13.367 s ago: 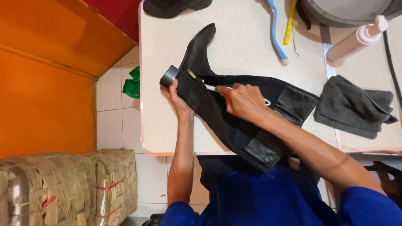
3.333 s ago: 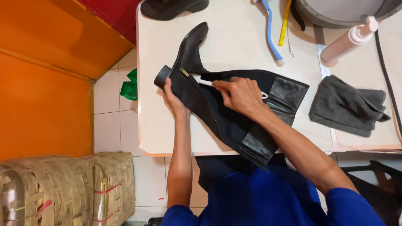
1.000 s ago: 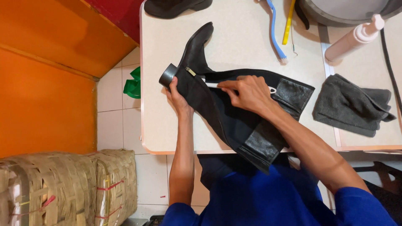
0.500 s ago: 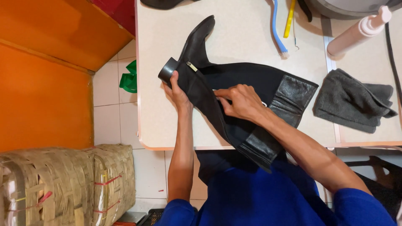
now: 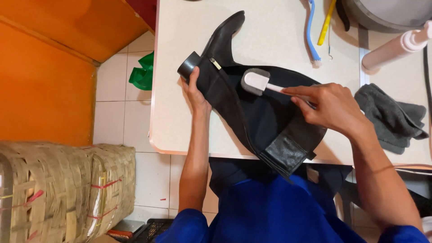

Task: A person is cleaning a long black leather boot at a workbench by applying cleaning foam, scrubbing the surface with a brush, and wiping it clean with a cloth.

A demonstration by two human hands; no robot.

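A tall black boot (image 5: 252, 112) lies on its side across a pale table (image 5: 274, 31), shaft toward the table's near edge. The right hand (image 5: 330, 108) pinches the white handle of a small brush (image 5: 257, 82), its head on the shaft. The left hand (image 5: 195, 92) clasps the boot at the heel. A grey cloth (image 5: 391, 119) lies just beside the right hand.

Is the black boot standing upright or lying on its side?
Lying on its side. The black boot lies flat across the table, shaft toward the person. Left hand steadies its heel; right hand presses a white brush on the shaft.
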